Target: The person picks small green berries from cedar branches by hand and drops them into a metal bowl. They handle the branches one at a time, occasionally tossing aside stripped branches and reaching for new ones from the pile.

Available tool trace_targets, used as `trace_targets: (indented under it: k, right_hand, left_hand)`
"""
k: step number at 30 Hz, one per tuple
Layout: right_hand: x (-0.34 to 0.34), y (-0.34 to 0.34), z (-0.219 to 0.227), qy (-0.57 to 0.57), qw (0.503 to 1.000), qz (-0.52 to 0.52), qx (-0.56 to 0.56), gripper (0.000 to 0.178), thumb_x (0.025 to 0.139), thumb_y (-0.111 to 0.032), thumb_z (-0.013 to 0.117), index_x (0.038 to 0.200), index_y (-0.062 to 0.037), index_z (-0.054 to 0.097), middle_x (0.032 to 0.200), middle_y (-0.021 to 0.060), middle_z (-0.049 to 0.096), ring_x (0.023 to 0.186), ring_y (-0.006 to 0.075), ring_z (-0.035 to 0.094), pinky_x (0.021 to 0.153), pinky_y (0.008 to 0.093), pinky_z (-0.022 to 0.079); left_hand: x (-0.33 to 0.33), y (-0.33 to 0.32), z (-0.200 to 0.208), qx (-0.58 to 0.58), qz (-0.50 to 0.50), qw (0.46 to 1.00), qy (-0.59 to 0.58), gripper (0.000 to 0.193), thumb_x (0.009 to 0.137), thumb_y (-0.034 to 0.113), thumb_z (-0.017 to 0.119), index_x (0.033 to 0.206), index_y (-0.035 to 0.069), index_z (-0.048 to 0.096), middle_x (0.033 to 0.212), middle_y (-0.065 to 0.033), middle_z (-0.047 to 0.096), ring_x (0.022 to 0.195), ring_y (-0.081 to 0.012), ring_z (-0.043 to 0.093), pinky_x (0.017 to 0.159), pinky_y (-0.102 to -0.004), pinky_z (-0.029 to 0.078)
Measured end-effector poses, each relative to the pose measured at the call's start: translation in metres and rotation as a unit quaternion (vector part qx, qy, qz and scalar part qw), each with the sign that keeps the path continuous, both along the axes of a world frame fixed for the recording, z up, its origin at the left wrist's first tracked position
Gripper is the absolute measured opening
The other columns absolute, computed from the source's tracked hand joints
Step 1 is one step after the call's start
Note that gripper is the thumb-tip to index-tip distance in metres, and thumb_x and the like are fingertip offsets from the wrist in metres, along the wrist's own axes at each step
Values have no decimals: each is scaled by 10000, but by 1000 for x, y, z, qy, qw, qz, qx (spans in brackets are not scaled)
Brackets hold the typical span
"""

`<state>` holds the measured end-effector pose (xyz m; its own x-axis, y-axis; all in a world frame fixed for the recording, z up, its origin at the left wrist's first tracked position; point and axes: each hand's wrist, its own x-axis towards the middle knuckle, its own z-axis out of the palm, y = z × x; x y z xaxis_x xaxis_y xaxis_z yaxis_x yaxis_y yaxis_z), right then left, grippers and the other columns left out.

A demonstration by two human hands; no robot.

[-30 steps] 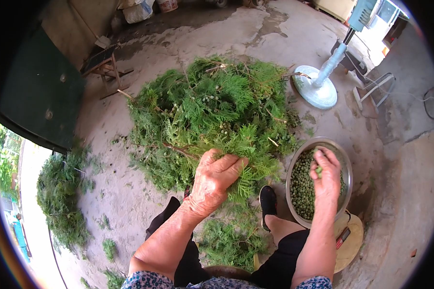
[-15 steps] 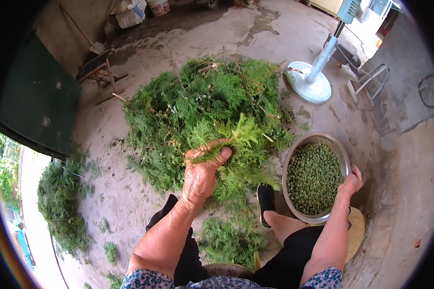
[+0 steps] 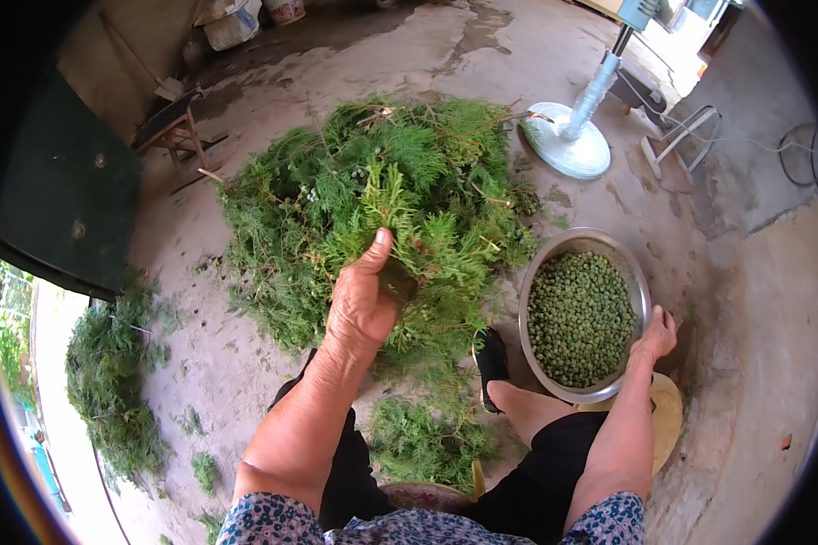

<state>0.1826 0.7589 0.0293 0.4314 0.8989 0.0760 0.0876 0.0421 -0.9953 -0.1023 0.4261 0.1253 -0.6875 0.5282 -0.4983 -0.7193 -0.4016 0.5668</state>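
Conifer branches [image 3: 436,182] spread in a broad, ragged pile at centre, and a narrow strip of concrete floor [image 3: 245,391] parts their right edge from a round metal bowl [image 3: 629,272] of small green cones [image 3: 580,318]. More floor opens left of the pile, reaching to a smaller heap of greenery [image 3: 109,386] by the bright doorway. At upper right, a twig stretches to the base of a film-wrapped pedestal stand [image 3: 577,150].

The person's left hand [image 3: 359,295] is over the pile's near side, closed around a bright conifer sprig [image 3: 386,195] that rises past its upright thumb. The right hand [image 3: 659,338] is at the bowl's right rim, fingers held together; whether they pinch the metal, I cannot tell.

Shade blurs the left fingers. The bowl and right forearm partly cover a round yellow disc [image 3: 671,418]; a patterned basin [image 3: 423,495] is cut short by the clothing, and the stand's top leaves the view.

The concrete is greyish, with darker patches towards the back. A dark green door panel [image 3: 64,182] stands at left, and a wall with a looped cable [image 3: 813,163] at right
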Motion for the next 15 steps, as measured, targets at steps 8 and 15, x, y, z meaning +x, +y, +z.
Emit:
trace_targets:
  k: [8,15]
  right_hand:
    - [-89,-98,51,-95,872,464,-127,295,773,-142,640,1023,13,609,924,64,619,842,138,543,774,266,419]
    - [-144,-187,65,160,680,633,-333,805,673,-102,739,1311,64,277,1262,192,441,1140,251,436,1018,363,261]
  left_hand:
    - [-2,-7,-5,25,-19,1000,3,320,836,313,584,1008,44,572,870,-67,598,770,-214,592,645,-333,510]
    - [10,-9,9,-16,5,1000,-27,361,841,312,583,1059,27,551,909,-80,595,732,-177,574,644,-292,492]
